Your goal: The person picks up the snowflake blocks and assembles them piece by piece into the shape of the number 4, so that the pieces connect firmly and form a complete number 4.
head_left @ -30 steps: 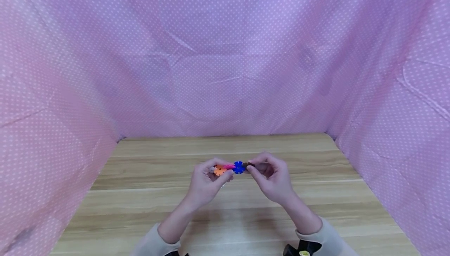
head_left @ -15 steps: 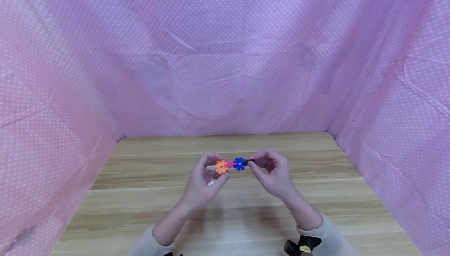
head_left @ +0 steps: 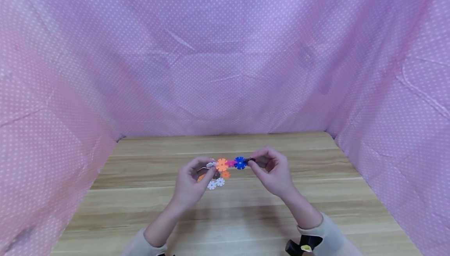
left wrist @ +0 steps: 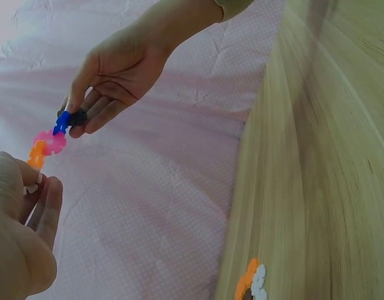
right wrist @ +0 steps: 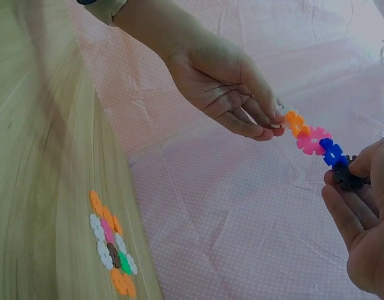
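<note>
Held above the table is a chain of interlocking plastic snowflake discs. From its left end come a white disc [head_left: 211,165], an orange disc [head_left: 222,165], a pink disc [head_left: 230,163], a blue disc [head_left: 240,163] and a dark disc [right wrist: 346,177]. My left hand [head_left: 190,181] pinches the white disc between thumb and fingers, partly hiding it. At the other end my right hand [head_left: 275,174] pinches the dark disc, covering some of it. Both wrist views show the chain stretched between the two hands.
Several loose discs lie on the wooden table [head_left: 140,209] below the left hand, among them a white disc [head_left: 211,185] and orange discs [right wrist: 123,282]. Pink dotted cloth [head_left: 225,92] encloses the table's back and sides.
My left hand has shifted left along the chain, from around the orange and pink discs to the white one. This uncovers loose discs on the table. The right hand has risen slightly.
</note>
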### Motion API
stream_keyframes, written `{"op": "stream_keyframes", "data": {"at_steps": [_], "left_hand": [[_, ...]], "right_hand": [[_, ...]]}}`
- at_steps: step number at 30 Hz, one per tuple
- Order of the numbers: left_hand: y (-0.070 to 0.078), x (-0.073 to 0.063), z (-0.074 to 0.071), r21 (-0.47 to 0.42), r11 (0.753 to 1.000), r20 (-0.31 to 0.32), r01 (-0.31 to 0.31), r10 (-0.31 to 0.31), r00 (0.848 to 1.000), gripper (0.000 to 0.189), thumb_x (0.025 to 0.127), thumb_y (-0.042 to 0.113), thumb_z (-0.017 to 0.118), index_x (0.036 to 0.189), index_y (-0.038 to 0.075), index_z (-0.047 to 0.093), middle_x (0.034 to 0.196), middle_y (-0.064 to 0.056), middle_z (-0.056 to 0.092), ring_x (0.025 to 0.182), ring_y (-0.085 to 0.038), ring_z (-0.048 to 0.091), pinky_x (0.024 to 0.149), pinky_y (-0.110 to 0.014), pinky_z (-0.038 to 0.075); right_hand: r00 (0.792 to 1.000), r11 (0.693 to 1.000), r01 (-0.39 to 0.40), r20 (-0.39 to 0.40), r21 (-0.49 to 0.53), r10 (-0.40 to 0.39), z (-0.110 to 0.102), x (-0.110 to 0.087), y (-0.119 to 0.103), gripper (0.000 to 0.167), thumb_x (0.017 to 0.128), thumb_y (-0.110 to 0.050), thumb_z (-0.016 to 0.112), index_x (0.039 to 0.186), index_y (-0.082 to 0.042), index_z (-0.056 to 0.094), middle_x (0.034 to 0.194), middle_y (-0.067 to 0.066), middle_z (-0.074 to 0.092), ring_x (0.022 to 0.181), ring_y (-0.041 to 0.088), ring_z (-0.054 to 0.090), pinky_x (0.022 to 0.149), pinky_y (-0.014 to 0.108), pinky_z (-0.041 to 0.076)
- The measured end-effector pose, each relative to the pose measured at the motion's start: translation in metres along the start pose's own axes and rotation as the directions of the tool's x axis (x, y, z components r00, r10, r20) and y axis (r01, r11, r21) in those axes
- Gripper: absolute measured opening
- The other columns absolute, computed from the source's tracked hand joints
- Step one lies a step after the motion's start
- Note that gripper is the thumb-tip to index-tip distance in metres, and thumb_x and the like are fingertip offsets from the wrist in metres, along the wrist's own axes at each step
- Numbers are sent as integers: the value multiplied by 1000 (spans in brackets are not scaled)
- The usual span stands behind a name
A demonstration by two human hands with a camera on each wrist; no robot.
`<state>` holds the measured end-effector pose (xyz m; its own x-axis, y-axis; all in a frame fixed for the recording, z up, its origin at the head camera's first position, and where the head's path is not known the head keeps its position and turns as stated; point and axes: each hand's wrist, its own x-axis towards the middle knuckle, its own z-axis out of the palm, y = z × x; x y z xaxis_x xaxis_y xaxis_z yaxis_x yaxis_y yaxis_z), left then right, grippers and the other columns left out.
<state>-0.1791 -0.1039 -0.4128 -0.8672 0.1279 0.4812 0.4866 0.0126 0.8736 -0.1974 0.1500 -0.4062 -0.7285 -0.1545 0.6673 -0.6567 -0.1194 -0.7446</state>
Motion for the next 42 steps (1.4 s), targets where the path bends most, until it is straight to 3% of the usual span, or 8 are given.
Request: {"op": "stream_keyframes", "data": {"at_steps": [6,10,15,21,29,32,38,42], "left_hand": [[2,0,-3,10,1000,-29,-13,13,999,14,91,-12,74,104,-7,72,99,-23,76,87,-9,76,82,-25,68],[3,1,-5,-5,1000,-66,-28,28,997,12,89,-14,75,101,-10,72,95,-15,79,85,-10,76,79,-23,68],[3,2,-7,-3,999,-86,-54,53,995,10,92,-13,73,101,-11,71,91,-2,80,80,-9,77,75,-24,68],[5,2,-9,-17,996,-86,-85,83,993,8,93,-15,70,101,-14,69,90,-15,79,79,-3,76,75,-24,68],[9,1,-6,-35,996,-84,-81,78,993,9,92,-15,70,101,-13,70,93,12,79,80,-9,78,75,-31,70],[9,1,-6,-34,996,-83,-88,84,993,10,91,-15,71,101,-13,70,94,10,79,81,-9,78,76,-29,69],[8,1,-6,-43,996,-66,-84,81,995,11,90,-17,71,101,-14,71,94,5,80,85,-4,77,79,-24,68],[7,1,-7,-29,996,-55,-88,86,995,11,90,-16,72,100,-13,71,93,-12,81,85,-4,77,78,-23,68]], "right_hand": [[999,999,26,27,34,-27,-1,-1,4,18,91,19,69,105,22,59,106,-9,78,97,4,78,82,21,67],[997,995,54,44,86,-58,-4,0,11,20,100,13,57,111,29,52,112,-6,78,97,7,78,81,30,69],[994,991,-112,-2,-74,112,-9,0,29,13,97,16,58,107,21,63,99,-3,78,84,8,77,75,28,69],[944,857,-272,53,-438,327,-3,-7,63,11,91,5,75,102,3,76,93,14,79,82,13,74,78,23,66],[829,744,-381,154,-548,538,21,-21,92,15,98,-10,73,112,-6,78,105,6,79,93,13,72,82,21,64],[820,739,-345,197,-579,538,29,-25,102,15,98,-9,72,112,-7,77,105,4,78,93,11,72,82,19,63],[855,713,-191,242,-674,458,41,-28,118,11,96,-8,76,106,-10,78,95,0,77,81,4,65,73,17,59],[857,693,-119,279,-711,434,46,-27,121,14,95,-6,75,108,-8,79,99,2,78,81,6,63,74,19,59]]}}
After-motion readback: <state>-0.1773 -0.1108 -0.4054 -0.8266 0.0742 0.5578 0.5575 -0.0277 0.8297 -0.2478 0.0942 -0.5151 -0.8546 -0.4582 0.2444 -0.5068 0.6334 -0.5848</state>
